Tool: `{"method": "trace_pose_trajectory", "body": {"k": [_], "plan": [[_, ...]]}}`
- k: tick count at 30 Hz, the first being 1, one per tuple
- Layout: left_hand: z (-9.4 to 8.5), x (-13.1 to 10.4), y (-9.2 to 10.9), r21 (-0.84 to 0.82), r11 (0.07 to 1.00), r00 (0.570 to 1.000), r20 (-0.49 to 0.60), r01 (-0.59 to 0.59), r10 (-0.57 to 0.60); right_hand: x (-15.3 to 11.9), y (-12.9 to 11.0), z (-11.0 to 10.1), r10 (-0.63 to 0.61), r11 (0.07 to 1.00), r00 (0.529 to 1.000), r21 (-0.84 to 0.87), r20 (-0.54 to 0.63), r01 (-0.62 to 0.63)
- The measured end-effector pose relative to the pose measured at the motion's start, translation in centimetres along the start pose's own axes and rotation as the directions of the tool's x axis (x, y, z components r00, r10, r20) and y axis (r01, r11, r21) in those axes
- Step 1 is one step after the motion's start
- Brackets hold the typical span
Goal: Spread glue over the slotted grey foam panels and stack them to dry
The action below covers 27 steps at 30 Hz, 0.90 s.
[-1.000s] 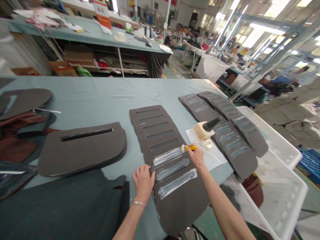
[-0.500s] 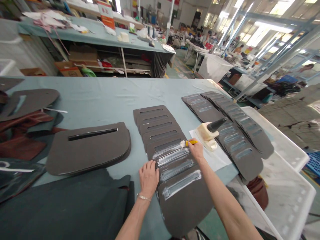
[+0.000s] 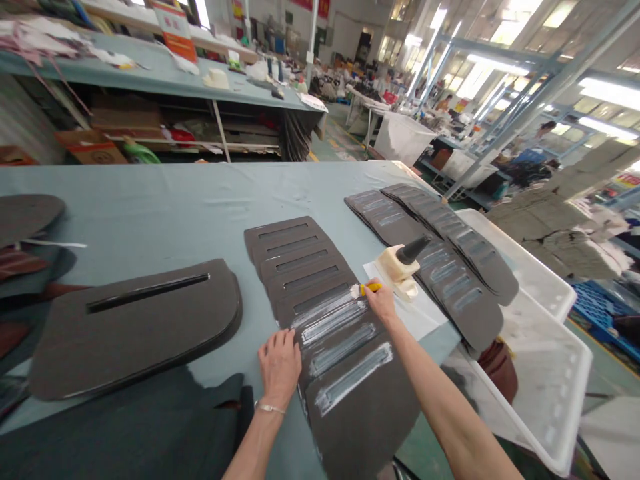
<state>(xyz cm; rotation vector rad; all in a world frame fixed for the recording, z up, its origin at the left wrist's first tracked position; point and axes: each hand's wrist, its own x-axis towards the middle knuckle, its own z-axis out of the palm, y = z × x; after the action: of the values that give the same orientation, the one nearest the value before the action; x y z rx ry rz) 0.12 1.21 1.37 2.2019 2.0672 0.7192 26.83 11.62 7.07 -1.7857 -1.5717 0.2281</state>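
My right hand point(image 3: 382, 301) is closed around a small brush point(image 3: 369, 289) with a yellow handle. Its white, paste-covered bristles touch a dark grey panel near the right end of a slot. Several such slotted panels point(image 3: 365, 417) overlap in a stepped row, and whitish wet streaks surround the slots of the nearer ones. Flat on the row's left edge, my left hand point(image 3: 280, 363) rests with fingers extended, holding nothing. Right of the row, a cream plastic container point(image 3: 397, 270) with a black nozzle lies on white paper point(image 3: 430, 321).
More streaked panels point(image 3: 470, 327) overlap at the table's right side, beside white plastic bins point(image 3: 545, 427). A stack of slotted panels point(image 3: 145, 327) lies at left, behind dark sheet material point(image 3: 130, 427). Another table point(image 3: 165, 73) stands beyond.
The camera view has turned right, so the things on the table appear further left. The brush stays at nearly the same slot end, and my left hand keeps its place on the row's edge.
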Motion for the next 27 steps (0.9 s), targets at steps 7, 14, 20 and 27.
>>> {"method": "trace_pose_trajectory", "body": {"k": [7, 14, 20, 27], "plan": [[-0.1, 2.4, -1.0, -0.041, 0.997, 0.997, -0.043, 0.059, -0.061, -3.8, -8.1, 5.1, -0.264, 0.926, 0.959, 0.306, 0.108, 0.22], [0.0, 2.5, -1.5, -0.033, 0.999, 0.999, -0.032, 0.024, -0.025, -0.7, -3.9, 4.3, -0.09, 0.978, 0.991, 0.196, 0.096, 0.069], [0.1, 2.4, -1.6, -0.039, 0.999, 0.999, -0.03, 0.032, -0.033, 2.7, -1.1, 1.3, 0.049, 0.998, 0.996, 0.036, 0.076, -0.052], [0.4, 2.4, -1.8, -0.049, 0.998, 0.998, -0.026, 0.048, -0.049, -2.7, -8.8, 4.6, -0.25, 0.927, 0.954, 0.325, 0.165, 0.187]]}}
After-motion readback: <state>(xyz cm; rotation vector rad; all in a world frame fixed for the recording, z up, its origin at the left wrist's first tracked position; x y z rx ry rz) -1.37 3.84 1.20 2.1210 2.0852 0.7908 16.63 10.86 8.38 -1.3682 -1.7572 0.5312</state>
